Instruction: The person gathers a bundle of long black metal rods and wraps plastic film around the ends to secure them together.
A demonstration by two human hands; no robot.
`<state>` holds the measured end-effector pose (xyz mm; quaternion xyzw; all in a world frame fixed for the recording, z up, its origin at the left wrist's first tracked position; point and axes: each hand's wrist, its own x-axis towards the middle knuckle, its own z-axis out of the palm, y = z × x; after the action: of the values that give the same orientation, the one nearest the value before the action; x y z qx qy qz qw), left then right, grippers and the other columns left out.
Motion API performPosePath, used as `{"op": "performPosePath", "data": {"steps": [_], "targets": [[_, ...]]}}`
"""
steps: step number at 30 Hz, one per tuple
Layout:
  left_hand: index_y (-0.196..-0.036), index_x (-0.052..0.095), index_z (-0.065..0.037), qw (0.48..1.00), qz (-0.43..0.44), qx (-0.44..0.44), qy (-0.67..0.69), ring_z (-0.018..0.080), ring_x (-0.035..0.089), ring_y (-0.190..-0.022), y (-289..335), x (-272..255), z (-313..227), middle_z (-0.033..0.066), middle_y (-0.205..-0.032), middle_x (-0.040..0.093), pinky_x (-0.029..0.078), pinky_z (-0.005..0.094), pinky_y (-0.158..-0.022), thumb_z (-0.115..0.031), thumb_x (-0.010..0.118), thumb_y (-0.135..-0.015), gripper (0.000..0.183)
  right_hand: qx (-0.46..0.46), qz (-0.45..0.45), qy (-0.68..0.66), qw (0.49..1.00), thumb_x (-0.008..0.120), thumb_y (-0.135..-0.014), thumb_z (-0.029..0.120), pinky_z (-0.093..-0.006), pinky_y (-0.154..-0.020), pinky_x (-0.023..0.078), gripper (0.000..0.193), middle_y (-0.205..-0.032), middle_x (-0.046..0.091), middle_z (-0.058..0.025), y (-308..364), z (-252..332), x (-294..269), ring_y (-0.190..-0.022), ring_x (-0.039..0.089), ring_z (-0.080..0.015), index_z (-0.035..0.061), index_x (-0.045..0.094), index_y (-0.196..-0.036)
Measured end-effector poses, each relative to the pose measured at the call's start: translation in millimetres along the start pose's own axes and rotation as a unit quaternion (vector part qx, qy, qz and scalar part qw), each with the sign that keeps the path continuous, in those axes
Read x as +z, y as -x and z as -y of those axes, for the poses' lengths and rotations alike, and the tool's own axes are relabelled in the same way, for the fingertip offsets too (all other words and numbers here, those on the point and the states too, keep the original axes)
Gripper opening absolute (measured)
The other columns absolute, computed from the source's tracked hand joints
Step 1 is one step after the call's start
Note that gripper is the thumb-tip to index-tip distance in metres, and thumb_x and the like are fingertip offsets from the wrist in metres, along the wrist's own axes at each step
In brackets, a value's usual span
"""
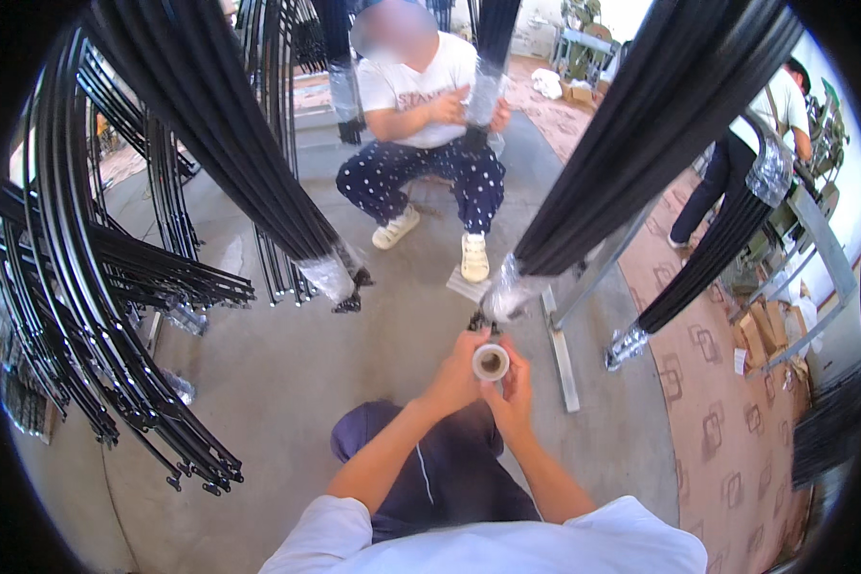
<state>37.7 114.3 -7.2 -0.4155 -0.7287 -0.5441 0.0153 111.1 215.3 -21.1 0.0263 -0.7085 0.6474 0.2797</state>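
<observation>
A small roll of clear plastic film (491, 351), its hollow core facing up, is held between my two hands. My left hand (456, 371) closes round its left side, with fingertips near the lower end of a bundle of black rods and partly hidden. My right hand (517, 379) grips the roll from the right, thumb low on it and fingers curled round its far side. Just beyond the hands, the black rod bundle (631, 143) slants down from the upper right. Clear film (509, 293) is wrapped round its lower end.
Another black bundle (210, 124) with a film-wrapped end hangs at the left, beside racks of curved black rods (86, 258). Facing me, a seated person (421, 105) handles another bundle's wrapped end. A metal stand foot (562, 368) rests right of my hands. Another person (727, 172) stands farther right.
</observation>
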Motion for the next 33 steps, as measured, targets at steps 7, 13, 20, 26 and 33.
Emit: {"op": "performPosePath", "data": {"steps": [7,13,20,26,33], "targets": [[-0.114,0.039,-0.002,0.994,0.085,0.062,0.027,0.031,0.038,-0.112,-4.8,6.9,-11.9,0.016,-0.114,0.042,0.033,0.0347,-0.092,0.005,0.052,-0.066,0.05,0.028,-0.045,0.029,0.998,0.067,-0.066,0.015,-0.0321,-0.086,0.037,0.045,-0.109,0.047,-0.0129,-4.5,2.3,-20.5,-0.097,0.048,-0.019,0.0024,0.041,-0.101],[-0.118,0.044,-0.004,0.977,-0.08,-0.005,0.195,0.0165,0.034,-0.117,-88.8,-25.5,0.5,0.0079,-0.126,0.04,0.025,0.033,-0.098,-0.015,0.043,-0.081,0.039,0.054,-0.067,-0.096,0.992,0.067,-0.064,0.019,-0.0297,-0.072,0.044,0.04,-0.085,0.056,-0.0087,0.1,13.9,-65.6,-0.081,0.054,-0.016,0.0035,0.045,-0.094],[-0.105,0.051,0.0,0.938,0.035,-0.193,0.286,0.0141,0.045,-0.097,-138.4,17.5,18.2,0.007,-0.097,0.054,0.029,0.024,-0.09,-0.043,0.03,-0.088,0.051,0.079,-0.066,-0.062,0.993,0.068,-0.064,0.02,-0.0262,-0.072,0.043,0.047,-0.086,0.055,-0.0041,-94.0,-37.9,-156.0,-0.08,0.053,-0.013,0.0025,0.048,-0.103],[-0.102,0.05,0.001,0.947,-0.065,-0.094,0.299,0.0158,0.043,-0.095,-123.0,26.2,25.3,0.0094,-0.101,0.048,0.03,0.0265,-0.087,-0.039,0.026,-0.09,0.048,0.089,0.082,-0.156,0.98,0.058,-0.076,0.017,-0.0264,-0.086,0.036,0.049,-0.109,0.049,-0.0024,-188.4,-97.5,-95.0,-0.098,0.046,-0.0136,0.0033,0.04,-0.119],[-0.109,0.038,0.001,0.935,-0.347,0.011,0.072,0.0267,0.032,-0.109,-120.3,33.0,30.7,0.0139,-0.111,0.036,0.027,0.0329,-0.092,-0.02,0.051,-0.083,0.036,-0.046,0.304,-0.202,0.93,0.053,-0.079,0.022,-0.0235,-0.079,0.042,0.042,-0.104,0.054,-0.0098,-217.4,-82.0,-31.1,-0.089,0.052,-0.0127,0.0005,0.045,-0.114]]}}
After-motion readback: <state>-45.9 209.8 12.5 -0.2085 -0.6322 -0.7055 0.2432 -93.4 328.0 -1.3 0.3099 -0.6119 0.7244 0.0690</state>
